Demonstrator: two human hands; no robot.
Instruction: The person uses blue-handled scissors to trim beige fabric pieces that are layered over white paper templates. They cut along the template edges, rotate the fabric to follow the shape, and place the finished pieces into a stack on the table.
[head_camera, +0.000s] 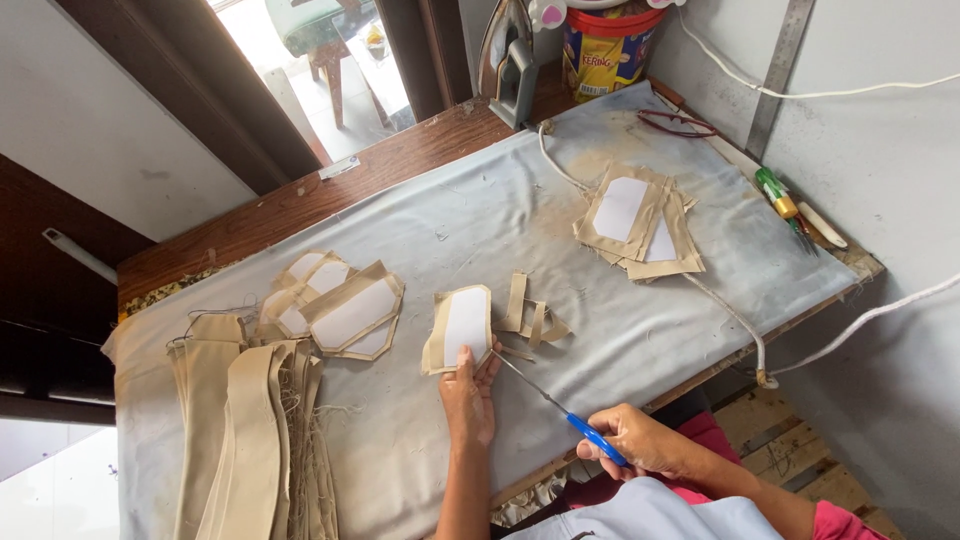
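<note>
The left hand's fingers (487, 358) lie flat and close together on the lower edge of a tan fabric piece with a white interfacing panel (460, 327), pinning it to the bench. That left hand (468, 395) reaches up from the near edge, wrist straight. The right hand (640, 440) is curled shut around the blue handles of a pair of scissors (560, 410), whose thin blades run up and left until the tips sit just beside the left fingertips, at the lower right corner of the fabric piece. Whether the blades are parted cannot be told.

The piece lies near the middle of the bench, on a pale grey padded cover (420, 450). Just to its right are trimmed tan strips (530, 318). Toward the left edge sits a loose pile of similar pieces with white panels (340, 308), and along the near left corner long tan strips (245, 430) lie side by side. Toward the far right corner is another stack of pieces (640, 225). A clothes iron (512, 60) stands upright at the far edge.

To trim cleanly, it seems wise to keep the holding fingers back from the blade tips, press the cloth flat so it cannot creep, and follow the white panel's edge with short snips.
</note>
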